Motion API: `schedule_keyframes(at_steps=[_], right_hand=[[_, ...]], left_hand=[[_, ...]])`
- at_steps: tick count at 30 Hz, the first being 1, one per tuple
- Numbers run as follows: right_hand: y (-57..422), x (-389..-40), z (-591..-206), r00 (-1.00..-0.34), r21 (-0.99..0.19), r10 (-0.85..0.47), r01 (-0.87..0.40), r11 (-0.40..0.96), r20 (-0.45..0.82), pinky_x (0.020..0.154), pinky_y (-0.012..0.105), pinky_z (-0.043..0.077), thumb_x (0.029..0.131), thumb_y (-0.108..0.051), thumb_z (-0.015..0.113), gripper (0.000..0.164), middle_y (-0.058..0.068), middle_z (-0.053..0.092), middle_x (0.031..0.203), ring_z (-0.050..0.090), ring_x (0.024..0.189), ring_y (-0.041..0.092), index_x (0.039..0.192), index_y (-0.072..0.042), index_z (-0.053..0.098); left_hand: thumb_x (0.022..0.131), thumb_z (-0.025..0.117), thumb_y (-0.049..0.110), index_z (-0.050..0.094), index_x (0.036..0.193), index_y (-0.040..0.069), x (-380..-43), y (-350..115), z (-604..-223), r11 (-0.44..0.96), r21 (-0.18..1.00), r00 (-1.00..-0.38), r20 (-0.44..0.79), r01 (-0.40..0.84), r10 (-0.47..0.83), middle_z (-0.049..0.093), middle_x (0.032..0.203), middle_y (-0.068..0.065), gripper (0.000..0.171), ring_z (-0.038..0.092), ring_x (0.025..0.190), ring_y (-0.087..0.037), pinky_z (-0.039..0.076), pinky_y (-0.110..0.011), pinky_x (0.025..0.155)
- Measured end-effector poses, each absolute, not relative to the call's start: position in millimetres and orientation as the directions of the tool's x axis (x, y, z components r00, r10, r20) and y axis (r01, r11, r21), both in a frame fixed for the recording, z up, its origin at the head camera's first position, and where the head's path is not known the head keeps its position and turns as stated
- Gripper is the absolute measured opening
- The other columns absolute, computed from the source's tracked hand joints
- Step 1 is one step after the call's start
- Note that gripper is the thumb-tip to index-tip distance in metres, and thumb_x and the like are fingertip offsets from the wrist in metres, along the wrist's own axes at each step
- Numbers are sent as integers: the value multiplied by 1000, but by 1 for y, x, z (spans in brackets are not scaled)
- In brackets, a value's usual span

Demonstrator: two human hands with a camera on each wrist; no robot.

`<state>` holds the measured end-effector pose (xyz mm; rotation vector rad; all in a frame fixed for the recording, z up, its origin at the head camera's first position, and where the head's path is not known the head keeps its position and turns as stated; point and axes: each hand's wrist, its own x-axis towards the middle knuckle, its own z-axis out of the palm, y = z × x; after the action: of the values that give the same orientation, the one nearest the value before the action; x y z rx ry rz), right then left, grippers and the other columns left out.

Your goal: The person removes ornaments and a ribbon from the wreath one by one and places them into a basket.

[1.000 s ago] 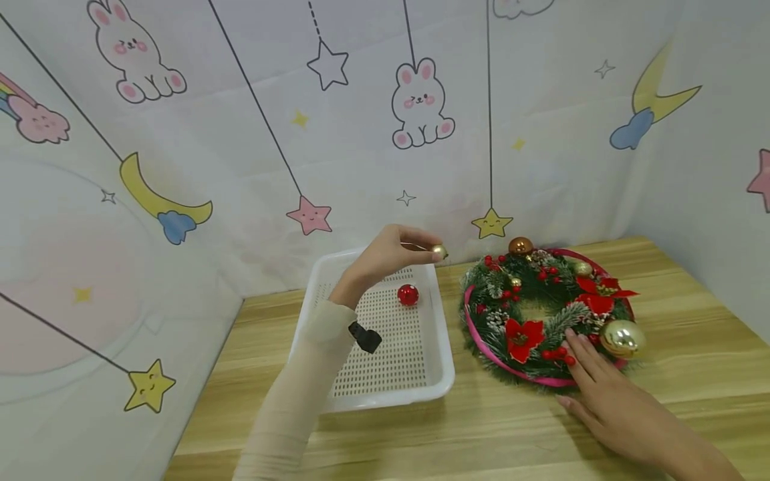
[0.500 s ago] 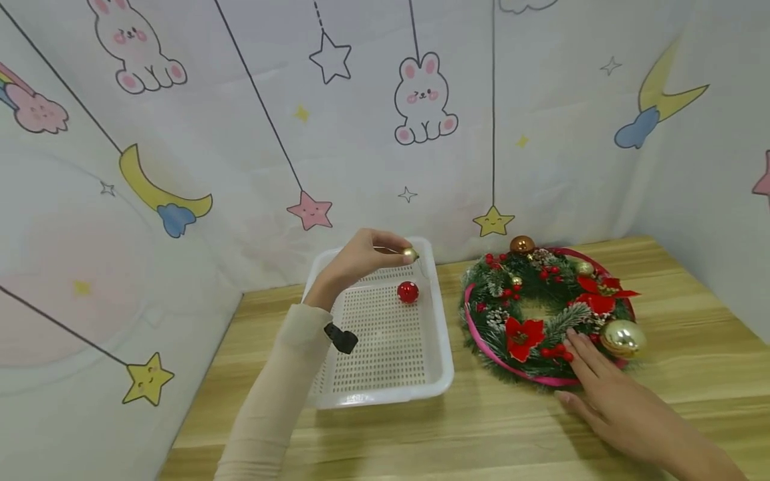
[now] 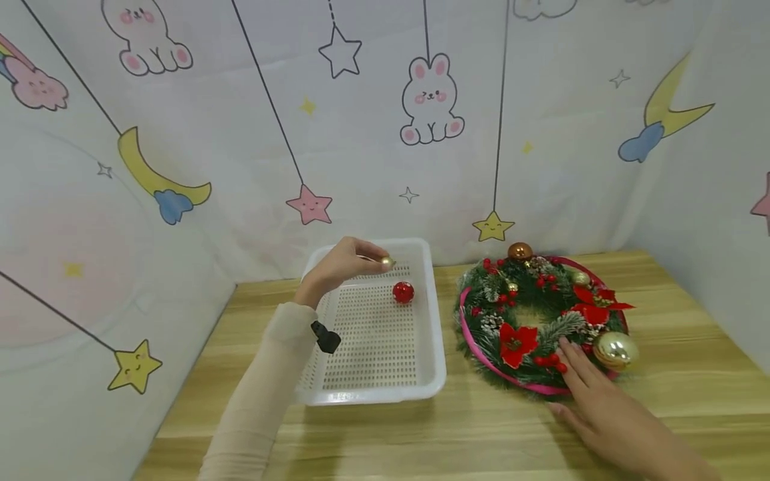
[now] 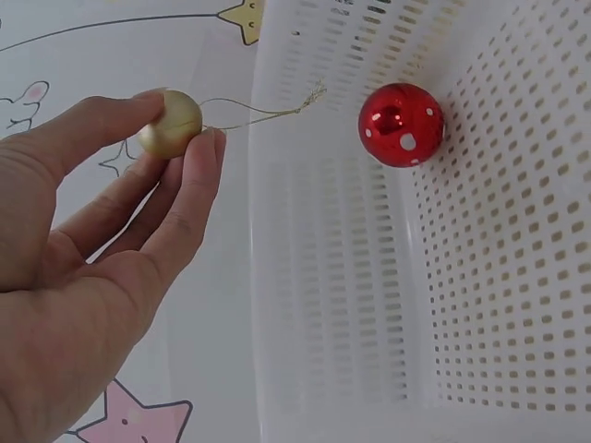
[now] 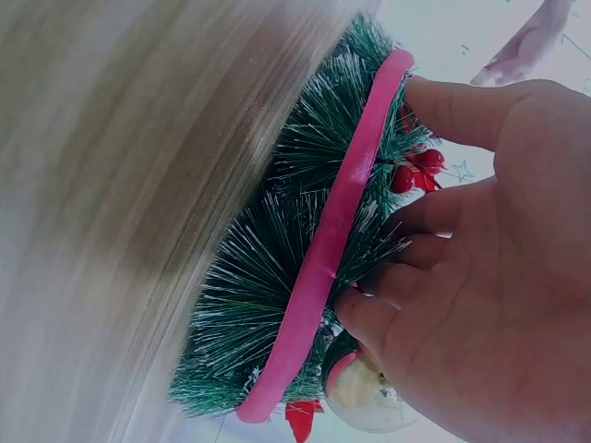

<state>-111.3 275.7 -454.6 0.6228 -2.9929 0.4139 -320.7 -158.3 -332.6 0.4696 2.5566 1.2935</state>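
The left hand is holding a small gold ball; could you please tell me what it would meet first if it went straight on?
Probably the white basket's right rim: the left hand, gold ball leading, points that way. Its height is unclear, so it might pass above.

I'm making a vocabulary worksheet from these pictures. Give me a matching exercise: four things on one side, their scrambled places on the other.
Things
1. spotted red ball
2. gold ball with a string loop
3. copper ball
4. right hand

Places
A. resting on the near side of the wreath
B. inside the white basket
C. at the wreath's far edge
D. pinched by the left hand

Pairs: 1-B, 2-D, 3-C, 4-A
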Motion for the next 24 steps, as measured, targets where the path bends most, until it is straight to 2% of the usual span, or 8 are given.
schedule_keyframes(at_steps=[5,8,13,20,24], right_hand=[[272,-111,-451,-917,-242,-385,-399,885,101,110,60,47,101,-45,68,85,28,26,171,36,153,49,157,10,37],[272,-111,-450,-925,-249,-373,-380,891,75,113,60,44,102,-46,67,87,27,25,172,34,155,47,160,8,33],[274,-110,-453,-924,-255,-374,-380,889,73,111,61,46,101,-46,67,87,29,25,171,35,153,49,160,9,33],[276,-109,-451,-937,-272,-351,-339,901,5,116,61,39,102,-52,64,90,27,20,173,25,160,45,161,7,31],[274,-111,-449,-931,-265,-366,-358,896,20,114,61,43,102,-52,64,90,27,20,173,29,157,48,160,8,32]], left_hand=[[95,78,21,77,119,8,-323,-171,-338,568,805,-926,-69,168,371,74,118,-10,27,67,109,-24,54,-46,103],[95,77,19,77,118,7,-326,-175,-343,580,798,-928,-77,162,365,76,117,-11,26,68,108,-23,55,-45,103],[94,78,16,78,113,4,-328,-178,-354,597,789,-939,-81,145,335,78,112,-12,23,69,101,-22,58,-43,98],[93,78,10,78,112,-1,-327,-181,-367,581,803,-936,-93,131,340,80,108,-14,22,72,96,-18,58,-51,101],[91,79,10,79,110,-2,-328,-185,-373,615,783,-952,-111,94,286,80,108,-15,22,72,95,-19,60,-46,98]])
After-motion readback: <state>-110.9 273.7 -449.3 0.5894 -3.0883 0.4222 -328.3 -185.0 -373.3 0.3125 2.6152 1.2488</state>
